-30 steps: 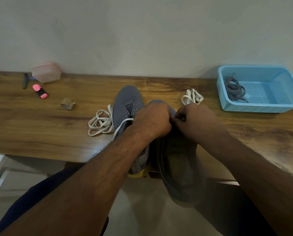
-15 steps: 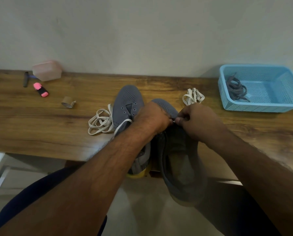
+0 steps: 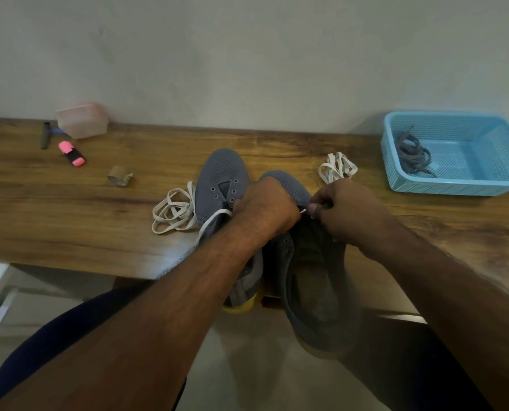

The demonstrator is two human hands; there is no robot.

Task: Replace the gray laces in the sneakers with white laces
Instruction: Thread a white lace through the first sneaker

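Two gray sneakers lie side by side at the table's front edge, heels hanging over it. The left sneaker [image 3: 222, 179] shows bare eyelets, and a white lace [image 3: 173, 210] trails from it in loose loops on the wood. My left hand [image 3: 266, 206] grips the right sneaker [image 3: 312, 286] at its eyelet area. My right hand [image 3: 345, 212] pinches a white lace tip just right of the left hand's fingers. A second white lace [image 3: 337, 170] lies bundled behind my right hand. The gray laces [image 3: 413, 152] sit in the blue basket [image 3: 442, 185].
At the back left of the wooden table [image 3: 69, 209] stand a pink lidded box [image 3: 82, 120], a dark pen [image 3: 45, 134], a pink highlighter [image 3: 72, 153] and a small cardboard roll [image 3: 119, 176]. My dark-clothed legs are below the table edge.
My right hand has drawn slightly to the right, away from the left hand, with the white lace tip showing between them. The right sneaker has shifted a little.
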